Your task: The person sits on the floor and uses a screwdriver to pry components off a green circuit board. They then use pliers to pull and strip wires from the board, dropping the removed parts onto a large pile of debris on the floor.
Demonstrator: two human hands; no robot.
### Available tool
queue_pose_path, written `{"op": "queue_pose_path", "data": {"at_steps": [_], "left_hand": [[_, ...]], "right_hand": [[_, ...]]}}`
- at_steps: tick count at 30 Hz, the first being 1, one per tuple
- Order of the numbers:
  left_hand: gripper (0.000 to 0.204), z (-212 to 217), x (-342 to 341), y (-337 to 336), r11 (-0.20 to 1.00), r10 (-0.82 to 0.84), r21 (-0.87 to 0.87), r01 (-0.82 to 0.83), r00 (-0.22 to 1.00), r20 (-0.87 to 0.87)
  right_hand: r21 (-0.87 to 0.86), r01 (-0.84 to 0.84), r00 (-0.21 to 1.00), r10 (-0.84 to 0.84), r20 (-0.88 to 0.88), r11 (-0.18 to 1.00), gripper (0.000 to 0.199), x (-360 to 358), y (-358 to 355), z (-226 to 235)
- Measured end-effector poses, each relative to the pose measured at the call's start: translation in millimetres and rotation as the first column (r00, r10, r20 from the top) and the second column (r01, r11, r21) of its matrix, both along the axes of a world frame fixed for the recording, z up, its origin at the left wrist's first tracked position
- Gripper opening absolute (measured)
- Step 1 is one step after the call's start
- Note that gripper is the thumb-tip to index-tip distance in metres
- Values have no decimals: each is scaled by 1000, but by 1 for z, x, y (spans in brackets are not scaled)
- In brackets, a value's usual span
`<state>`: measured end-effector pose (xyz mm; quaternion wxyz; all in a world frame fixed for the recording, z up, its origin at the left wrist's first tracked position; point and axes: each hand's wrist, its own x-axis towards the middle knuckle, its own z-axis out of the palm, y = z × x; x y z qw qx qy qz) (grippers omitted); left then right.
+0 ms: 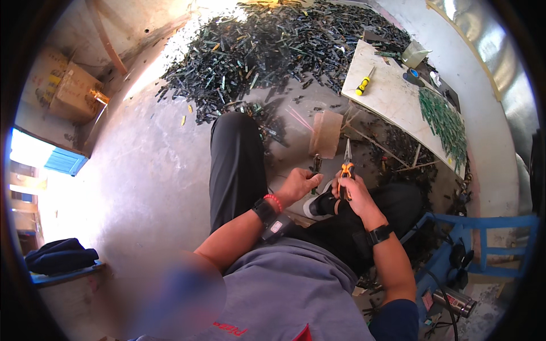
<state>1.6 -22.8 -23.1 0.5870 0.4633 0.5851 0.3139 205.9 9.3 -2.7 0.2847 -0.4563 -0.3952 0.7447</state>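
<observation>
My left hand (300, 185) pinches a small, narrow dark strip (317, 163) between thumb and fingers. The strip stands up past the fingertips, and a bit of green shows below them. In my right hand (355, 192) is a pair of needle-nose pliers (347, 168) with orange and black handles. Their long jaws point away from me, to the right of the strip and apart from it. Both hands hover over the space between my knees, close to my shoe (310, 208). Fingers partly hide the lower ends of both things.
A heap of dark strips (267, 48) covers the floor ahead. On the low white table (392, 85) at right lie a yellow screwdriver (364, 85), a roll of tape (413, 74) and green strips (442, 122). A brown block (326, 134) stands before my hands; a blue chair (483, 244) is at right.
</observation>
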Motion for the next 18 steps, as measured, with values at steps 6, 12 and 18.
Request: {"op": "queue_pose_path", "data": {"at_steps": [6, 12, 18], "left_hand": [[42, 6, 6, -5, 980, -192, 70, 188, 980, 52], [41, 14, 9, -7, 963, -265, 71, 258, 958, 112], [36, 17, 10, -8, 971, -193, -75, 225, 934, 302]], "right_hand": [[-16, 160, 987, -161, -11, 987, 35, -8, 21, -8], [10, 185, 983, -185, -23, 983, 21, -14, 20, -14], [85, 221, 975, -217, -57, 972, 15, -12, 17, -6]]}}
